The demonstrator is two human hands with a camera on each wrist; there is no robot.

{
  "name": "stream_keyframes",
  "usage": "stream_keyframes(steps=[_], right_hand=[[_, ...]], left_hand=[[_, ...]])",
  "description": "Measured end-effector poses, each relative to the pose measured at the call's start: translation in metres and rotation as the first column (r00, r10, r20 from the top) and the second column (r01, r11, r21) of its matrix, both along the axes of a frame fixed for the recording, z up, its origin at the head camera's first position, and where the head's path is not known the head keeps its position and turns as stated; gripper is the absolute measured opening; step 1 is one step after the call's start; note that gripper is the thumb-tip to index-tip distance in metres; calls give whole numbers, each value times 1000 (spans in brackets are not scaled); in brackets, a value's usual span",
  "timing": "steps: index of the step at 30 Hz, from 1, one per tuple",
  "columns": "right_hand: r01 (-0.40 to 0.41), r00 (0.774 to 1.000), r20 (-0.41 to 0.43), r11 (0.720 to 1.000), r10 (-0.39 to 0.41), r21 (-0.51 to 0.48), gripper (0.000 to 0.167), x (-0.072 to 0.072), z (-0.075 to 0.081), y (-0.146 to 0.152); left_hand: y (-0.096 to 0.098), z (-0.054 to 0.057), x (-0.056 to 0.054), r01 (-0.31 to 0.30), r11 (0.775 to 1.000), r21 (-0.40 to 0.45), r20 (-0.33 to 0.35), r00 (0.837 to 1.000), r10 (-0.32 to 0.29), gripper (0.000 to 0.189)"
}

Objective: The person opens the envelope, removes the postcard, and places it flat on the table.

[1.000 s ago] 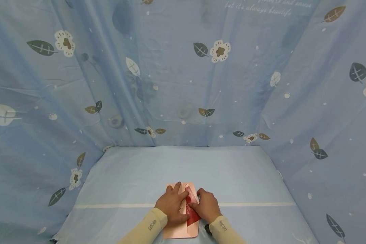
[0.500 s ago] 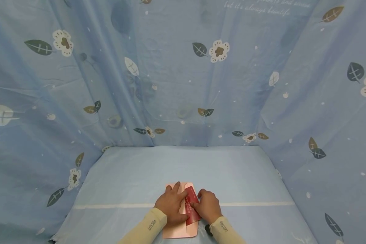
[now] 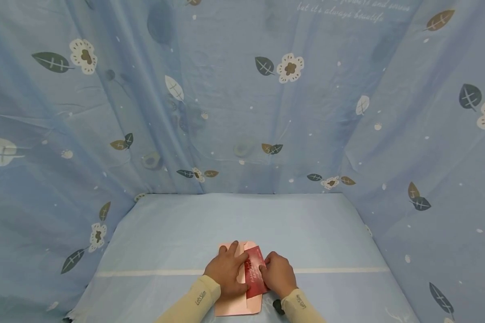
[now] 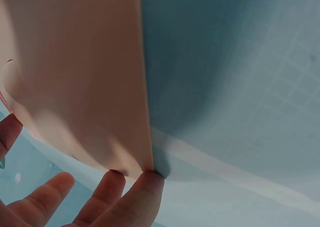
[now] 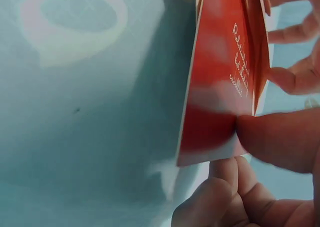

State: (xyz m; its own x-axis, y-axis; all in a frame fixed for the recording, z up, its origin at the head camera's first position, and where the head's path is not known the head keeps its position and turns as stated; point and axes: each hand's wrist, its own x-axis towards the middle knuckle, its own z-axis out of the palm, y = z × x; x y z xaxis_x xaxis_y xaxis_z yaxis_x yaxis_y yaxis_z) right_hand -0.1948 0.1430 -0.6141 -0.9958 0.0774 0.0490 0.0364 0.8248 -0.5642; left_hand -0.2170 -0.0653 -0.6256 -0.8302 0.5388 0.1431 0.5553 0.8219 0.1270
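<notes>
A pale pink envelope [image 3: 231, 308] lies on the table in the head view. Out of its right-hand opening sticks a red card [image 3: 255, 277] with white handwriting-style print, its left part hidden inside the envelope. My left hand [image 3: 225, 272] rests on the envelope with the fingers spread; in the left wrist view, fingertips [image 4: 150, 182] touch the envelope's edge. With thumb and fingers my right hand [image 3: 279, 274] pinches the card's right edge. The right wrist view shows the thumb [image 5: 280, 137] on top of the card [image 5: 212, 87] and curled fingers beneath it.
A light blue cloth with a white stripe covers the table [image 3: 165, 242]. Blue curtains [image 3: 226, 112] with leaf and flower prints stand behind and at both sides. A small dark thing [image 3: 278, 307] shows beside my right wrist, its kind unclear.
The red card has slid rightward out of the envelope, so more of it shows. My right hand has moved slightly right with it; my left hand stays almost in place.
</notes>
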Motion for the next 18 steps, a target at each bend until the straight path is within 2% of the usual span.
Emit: stream_keyframes(steps=[3, 6, 11, 15, 18], right_hand=[[9, 1000, 9, 996, -8, -94, 17, 1, 2, 4], [12, 999, 50, 979, -2, -205, 14, -1, 3, 11], [74, 984, 177, 935, -12, -348, 10, -8, -1, 26], [139, 966, 257, 898, -30, -417, 9, -12, -2, 38], [170, 958, 283, 886, -45, -432, 8, -12, 1, 44]], left_hand=[[0, -1, 0, 3, 1000, -4, -6, 1000, -3, 83], [0, -2, 0, 1, 1000, -5, -5, 1000, -1, 84], [2, -1, 1, -16, 1000, 12, 5, 1000, 16, 79], [3, -2, 0, -24, 1000, 13, 8, 1000, 24, 76], [2, -3, -1, -28, 1000, 6, 12, 1000, 28, 79]])
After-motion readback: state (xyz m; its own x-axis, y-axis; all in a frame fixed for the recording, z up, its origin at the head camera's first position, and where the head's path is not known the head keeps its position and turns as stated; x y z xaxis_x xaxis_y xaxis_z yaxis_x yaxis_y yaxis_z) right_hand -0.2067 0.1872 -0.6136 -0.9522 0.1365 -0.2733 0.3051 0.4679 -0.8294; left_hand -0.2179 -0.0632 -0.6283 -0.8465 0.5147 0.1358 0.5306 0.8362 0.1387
